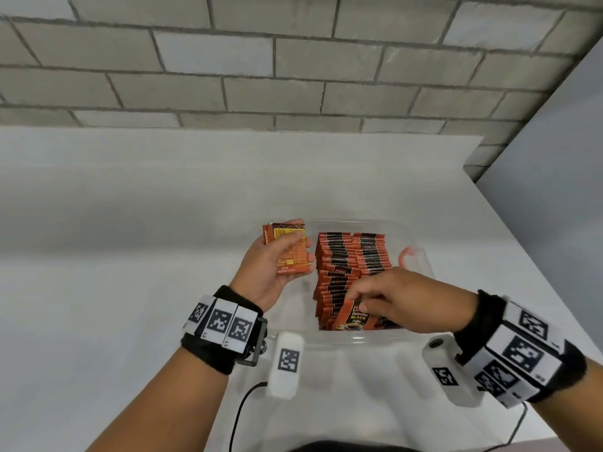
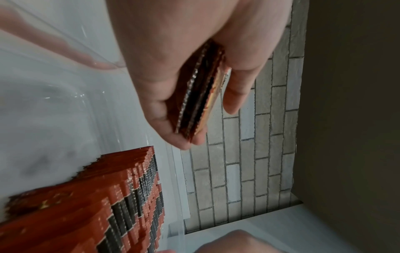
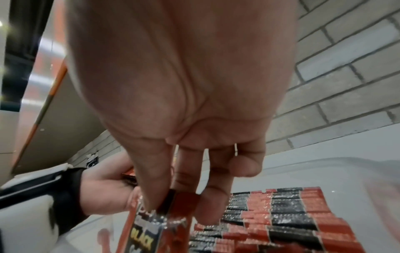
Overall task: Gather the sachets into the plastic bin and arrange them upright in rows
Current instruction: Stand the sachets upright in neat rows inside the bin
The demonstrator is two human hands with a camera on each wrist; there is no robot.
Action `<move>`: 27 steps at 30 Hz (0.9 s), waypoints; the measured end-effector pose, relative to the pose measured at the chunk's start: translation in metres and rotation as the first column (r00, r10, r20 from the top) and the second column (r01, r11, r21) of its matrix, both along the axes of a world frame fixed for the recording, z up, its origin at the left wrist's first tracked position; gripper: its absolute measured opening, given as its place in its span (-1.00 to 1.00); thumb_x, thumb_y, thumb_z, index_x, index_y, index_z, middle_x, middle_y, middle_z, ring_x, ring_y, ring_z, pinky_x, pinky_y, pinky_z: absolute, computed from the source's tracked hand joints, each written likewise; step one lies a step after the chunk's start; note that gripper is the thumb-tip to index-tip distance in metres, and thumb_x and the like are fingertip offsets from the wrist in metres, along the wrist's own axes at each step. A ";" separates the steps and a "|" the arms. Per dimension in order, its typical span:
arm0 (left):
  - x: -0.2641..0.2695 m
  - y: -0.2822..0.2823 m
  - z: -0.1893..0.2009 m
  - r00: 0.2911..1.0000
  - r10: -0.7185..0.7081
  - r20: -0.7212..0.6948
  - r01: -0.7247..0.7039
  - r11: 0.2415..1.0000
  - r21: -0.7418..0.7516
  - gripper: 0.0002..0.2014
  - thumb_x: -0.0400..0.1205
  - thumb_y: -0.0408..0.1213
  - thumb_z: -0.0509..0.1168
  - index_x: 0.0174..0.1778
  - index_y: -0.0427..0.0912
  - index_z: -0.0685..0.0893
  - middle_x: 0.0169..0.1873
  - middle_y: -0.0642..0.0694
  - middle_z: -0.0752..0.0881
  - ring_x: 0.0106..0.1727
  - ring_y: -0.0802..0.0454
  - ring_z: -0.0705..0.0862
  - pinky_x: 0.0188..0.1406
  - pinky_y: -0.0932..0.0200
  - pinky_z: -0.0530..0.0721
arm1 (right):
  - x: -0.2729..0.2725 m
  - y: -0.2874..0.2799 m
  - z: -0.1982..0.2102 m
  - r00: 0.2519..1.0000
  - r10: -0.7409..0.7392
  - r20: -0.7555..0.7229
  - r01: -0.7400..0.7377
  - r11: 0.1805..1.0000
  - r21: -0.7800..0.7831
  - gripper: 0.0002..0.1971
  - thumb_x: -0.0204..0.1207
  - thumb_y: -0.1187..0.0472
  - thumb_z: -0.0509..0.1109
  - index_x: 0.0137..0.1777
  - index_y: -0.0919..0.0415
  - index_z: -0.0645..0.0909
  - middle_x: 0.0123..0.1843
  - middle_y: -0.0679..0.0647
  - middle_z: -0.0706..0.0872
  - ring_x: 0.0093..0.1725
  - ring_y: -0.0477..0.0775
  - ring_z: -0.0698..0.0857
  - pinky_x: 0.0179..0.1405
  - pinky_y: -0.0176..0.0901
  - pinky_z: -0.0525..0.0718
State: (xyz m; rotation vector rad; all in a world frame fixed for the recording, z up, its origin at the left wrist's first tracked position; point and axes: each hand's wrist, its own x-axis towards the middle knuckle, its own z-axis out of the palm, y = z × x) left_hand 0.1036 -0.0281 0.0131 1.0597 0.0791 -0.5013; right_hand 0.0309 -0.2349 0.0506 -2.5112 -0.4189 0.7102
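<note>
White table (image 1: 130, 256) against a grey brick wall (image 1: 228, 60); clear plastic bin (image 1: 421, 256) sitting near its front edge, two rows of sachets (image 1: 352, 256) standing upright inside.

Right hand (image 1: 401, 298) is reaching into the near end of the bin, thumb and fingers pinching the top edge of a single sachet (image 1: 354, 318) printed "BLACK", tilted at the front of the rows. Left hand (image 1: 270, 262) is hovering just left of the bin, thumb pressing a small stack of sachets (image 1: 290, 252) against the fingers. Head view is showing the stack's printed face; left wrist view is showing it edge-on, several sachets (image 2: 194, 102) thick. Right wrist view is showing the pinch close up (image 3: 173, 203), with the rows' crimped tops (image 3: 281, 214) beyond.
</note>
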 end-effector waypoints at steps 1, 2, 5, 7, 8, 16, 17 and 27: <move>0.000 0.000 0.000 1.000 0.000 0.000 0.000 1.000 0.004 -0.83 0.64 -0.31 0.28 0.13 -0.17 0.66 -0.19 -0.16 0.77 -0.24 -0.04 0.74 -0.18 0.04 0.74 | 0.001 0.004 -0.001 1.000 0.016 -0.002 -0.016 1.000 -0.015 -0.82 0.66 0.15 0.26 0.16 -0.05 0.65 -0.06 -0.11 0.75 -0.10 -0.10 0.70 0.00 -0.07 0.68; 0.000 0.000 0.000 1.000 0.000 0.001 0.000 1.000 0.009 -0.83 0.63 -0.31 0.29 0.12 -0.16 0.66 -0.20 -0.15 0.77 -0.24 -0.04 0.74 -0.18 0.04 0.74 | 0.001 0.007 -0.004 1.000 0.031 0.002 -0.031 0.999 -0.032 -0.81 0.66 0.15 0.27 0.18 -0.04 0.66 -0.06 -0.14 0.74 -0.11 -0.13 0.69 0.00 -0.11 0.67; -0.001 0.000 0.001 1.000 -0.002 0.001 0.002 1.000 0.021 -0.82 0.63 -0.30 0.29 0.13 -0.14 0.66 -0.21 -0.14 0.78 -0.24 -0.04 0.74 -0.15 0.02 0.73 | 0.001 0.016 -0.011 0.995 0.090 0.048 -0.084 0.991 -0.106 -0.76 0.63 0.15 0.31 0.24 0.02 0.68 -0.14 -0.33 0.52 -0.10 -0.23 0.55 -0.03 -0.39 0.50; -0.001 0.000 0.001 1.000 0.000 0.001 0.000 1.000 0.023 -0.82 0.63 -0.30 0.29 0.12 -0.14 0.67 -0.20 -0.14 0.78 -0.23 -0.05 0.74 -0.13 0.01 0.72 | 0.001 0.021 -0.015 0.993 0.100 0.066 -0.090 0.986 -0.140 -0.75 0.61 0.16 0.35 0.25 0.03 0.69 -0.23 -0.31 0.43 -0.19 -0.27 0.48 -0.17 -0.48 0.39; -0.001 0.000 0.001 1.000 0.001 0.001 -0.001 1.000 0.024 -0.82 0.62 -0.30 0.29 0.12 -0.14 0.67 -0.20 -0.15 0.77 -0.23 -0.05 0.74 -0.13 0.00 0.72 | 0.002 0.022 -0.016 0.994 0.086 0.062 -0.076 0.987 -0.142 -0.76 0.59 0.17 0.37 0.23 0.05 0.69 -0.27 -0.29 0.44 -0.25 -0.28 0.48 -0.24 -0.48 0.38; -0.002 0.000 0.002 1.000 -0.001 -0.003 0.001 1.000 0.030 -0.86 0.62 -0.30 0.30 0.07 -0.14 0.67 -0.21 -0.16 0.77 -0.25 -0.05 0.74 -0.16 0.01 0.73 | 0.005 0.023 -0.018 0.987 0.138 0.083 -0.119 0.973 -0.199 -0.96 0.51 0.28 0.44 -0.10 0.16 0.72 -0.17 -0.08 0.73 -0.25 -0.22 0.56 -0.33 -0.59 0.40; -0.003 0.000 0.002 1.000 -0.001 -0.005 0.002 0.999 0.032 -0.87 0.62 -0.30 0.30 0.05 -0.15 0.67 -0.21 -0.16 0.77 -0.25 -0.05 0.74 -0.16 0.01 0.73 | 0.005 0.023 -0.019 0.986 0.139 0.088 -0.118 0.971 -0.207 -0.96 0.51 0.27 0.44 -0.13 0.15 0.71 -0.17 -0.07 0.73 -0.25 -0.22 0.56 -0.32 -0.57 0.41; -0.004 0.000 0.005 0.998 -0.020 -0.062 0.015 0.997 -0.078 -0.82 0.66 -0.32 0.19 0.10 -0.22 0.64 -0.22 -0.24 0.73 -0.30 -0.11 0.73 -0.27 0.04 0.74 | 0.004 0.014 -0.024 0.996 0.053 0.066 -0.046 0.994 -0.100 -0.96 0.46 0.26 0.51 -0.11 0.15 0.75 -0.24 -0.13 0.72 -0.27 -0.21 0.66 -0.27 -0.59 0.51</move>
